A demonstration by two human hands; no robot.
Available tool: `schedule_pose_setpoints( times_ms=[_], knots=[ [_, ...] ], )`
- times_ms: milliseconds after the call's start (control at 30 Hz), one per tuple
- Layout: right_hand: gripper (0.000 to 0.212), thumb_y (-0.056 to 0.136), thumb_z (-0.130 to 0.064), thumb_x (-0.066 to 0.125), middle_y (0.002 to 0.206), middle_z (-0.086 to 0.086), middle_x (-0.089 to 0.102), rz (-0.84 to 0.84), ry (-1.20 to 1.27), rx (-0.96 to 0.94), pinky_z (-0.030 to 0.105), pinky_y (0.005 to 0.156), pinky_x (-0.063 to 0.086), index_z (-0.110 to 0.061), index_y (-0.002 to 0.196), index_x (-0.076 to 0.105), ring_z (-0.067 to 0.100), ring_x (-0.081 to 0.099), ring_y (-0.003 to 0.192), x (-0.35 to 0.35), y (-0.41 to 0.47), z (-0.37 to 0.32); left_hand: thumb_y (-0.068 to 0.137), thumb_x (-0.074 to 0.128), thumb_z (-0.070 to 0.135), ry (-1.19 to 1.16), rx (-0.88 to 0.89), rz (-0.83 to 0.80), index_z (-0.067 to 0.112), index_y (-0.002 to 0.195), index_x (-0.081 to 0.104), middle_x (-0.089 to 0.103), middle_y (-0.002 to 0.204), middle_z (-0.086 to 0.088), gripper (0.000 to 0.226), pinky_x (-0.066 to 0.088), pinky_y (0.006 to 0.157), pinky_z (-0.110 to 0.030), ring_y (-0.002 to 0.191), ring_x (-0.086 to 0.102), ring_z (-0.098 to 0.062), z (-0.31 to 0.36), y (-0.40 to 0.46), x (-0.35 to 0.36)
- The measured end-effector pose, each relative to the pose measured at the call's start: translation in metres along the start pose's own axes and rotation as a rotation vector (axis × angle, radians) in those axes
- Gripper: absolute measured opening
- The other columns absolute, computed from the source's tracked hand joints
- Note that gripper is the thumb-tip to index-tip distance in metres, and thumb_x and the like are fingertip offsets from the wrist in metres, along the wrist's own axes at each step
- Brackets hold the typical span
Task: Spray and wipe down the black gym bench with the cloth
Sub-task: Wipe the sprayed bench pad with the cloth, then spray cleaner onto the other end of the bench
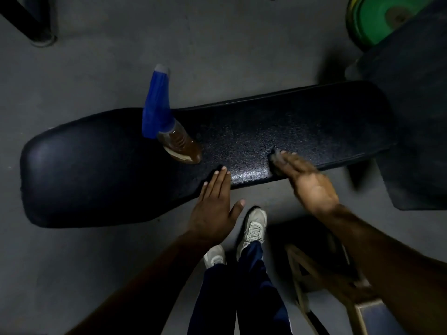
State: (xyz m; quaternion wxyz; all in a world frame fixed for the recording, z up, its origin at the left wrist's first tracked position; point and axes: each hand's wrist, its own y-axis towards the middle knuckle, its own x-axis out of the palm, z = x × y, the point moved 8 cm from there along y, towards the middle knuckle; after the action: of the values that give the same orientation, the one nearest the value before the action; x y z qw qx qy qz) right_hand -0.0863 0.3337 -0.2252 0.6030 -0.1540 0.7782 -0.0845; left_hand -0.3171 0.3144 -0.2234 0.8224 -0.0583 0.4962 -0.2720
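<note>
The black gym bench [302, 122] stretches across the middle of the view, its textured pad shiny. A spray bottle [167, 122] with a blue label and brown liquid stands upright on the pad, left of centre. My left hand [212, 209] rests flat on the bench's near edge with fingers together, holding nothing. My right hand [307, 182] is blurred and pressed flat on a dark cloth [274, 158] at the near edge, further right. Only a small dark corner of the cloth shows past the fingertips.
Grey floor lies all around. A green weight plate [377, 20] stands at the top right beside dark equipment [416, 117]. A black frame leg [31, 22] sits at the top left. A wooden stool [333, 286] is at the lower right, next to my feet in white shoes [251, 228].
</note>
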Motion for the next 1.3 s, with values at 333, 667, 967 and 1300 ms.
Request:
schedule_pose_setpoints(
  times_ms=[333,667,967,1300],
  knots=[
    [0.061,0.097,-0.017,0.061,0.155,0.011,0.054,0.098,0.060,0.142,0.051,0.126,0.028,-0.022,0.156,0.047,0.035,0.047,0.144,-0.041,0.045,0.039,0.090,0.017,0.065,0.032,0.069,-0.010,0.016,0.161,0.007,-0.004,0.169,0.003,0.086,-0.005,0.123,-0.033,0.154,-0.007,-0.011,0.039,0.049,0.002],
    [0.053,0.100,-0.013,0.058,0.157,0.006,0.053,0.210,0.307,0.224,0.054,0.128,0.024,-0.020,0.153,0.052,0.027,0.043,0.150,-0.005,-0.014,-0.012,0.088,0.019,0.064,0.065,0.059,-0.032,0.018,0.160,0.012,0.001,0.169,0.001,0.086,-0.002,0.124,-0.036,0.155,-0.002,-0.014,0.035,0.054,0.005],
    [0.053,0.103,-0.017,0.058,0.139,0.010,0.064,0.171,0.475,0.135,0.042,0.115,0.043,-0.022,0.155,0.048,0.030,0.058,0.129,-0.031,0.012,-0.078,0.085,0.010,0.066,0.069,-0.041,-0.022,0.018,0.161,0.006,-0.004,0.169,0.003,0.090,-0.010,0.120,-0.030,0.155,-0.006,-0.014,-0.004,0.004,-0.004],
    [0.085,0.092,-0.029,0.080,0.156,-0.001,0.053,0.092,0.887,-0.105,0.019,0.113,0.039,-0.029,0.162,0.032,0.005,0.050,0.141,-0.085,0.050,-0.193,0.091,0.022,0.063,-0.059,-0.138,0.109,0.016,0.160,0.011,0.007,0.169,0.000,0.084,0.002,0.124,-0.034,0.155,0.004,-0.015,-0.050,-0.040,-0.055]
  ],
)
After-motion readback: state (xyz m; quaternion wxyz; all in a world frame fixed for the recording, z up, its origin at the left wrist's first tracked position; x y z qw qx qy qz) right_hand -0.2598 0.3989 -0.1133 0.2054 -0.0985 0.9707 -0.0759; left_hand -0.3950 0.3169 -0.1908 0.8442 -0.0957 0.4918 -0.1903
